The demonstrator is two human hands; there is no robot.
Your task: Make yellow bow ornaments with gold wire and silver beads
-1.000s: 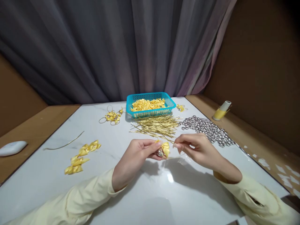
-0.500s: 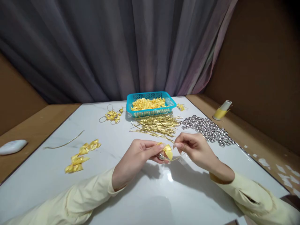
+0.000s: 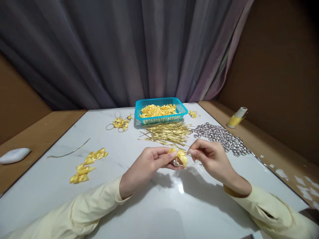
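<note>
My left hand (image 3: 156, 160) is closed, thumb and fingers pinching a yellow ribbon bow (image 3: 182, 157). A silver bell-like bead (image 3: 175, 163) hangs just below the bow, against my fingertips. To the right, my right hand (image 3: 209, 157) is closed in a pinch on a thin gold cord (image 3: 195, 162) that loops out from the bow. The cord's exact path between the fingers is partly hidden. Just beyond both hands lies a heap of gold cords (image 3: 166, 133).
A blue basket (image 3: 136, 114) of yellow bows stands at the back. Silver beads (image 3: 221, 137) are heaped on the right, near a thread cone (image 3: 236, 118). Finished-looking bow pieces (image 3: 121, 123), loose bows (image 3: 82, 173), a single cord (image 3: 69, 153) and a white object (image 3: 15, 155) lie left.
Both hands have shifted slightly right with the bow and bead. The bow has turned, showing more of both its loops. Both pinches remain closed.
</note>
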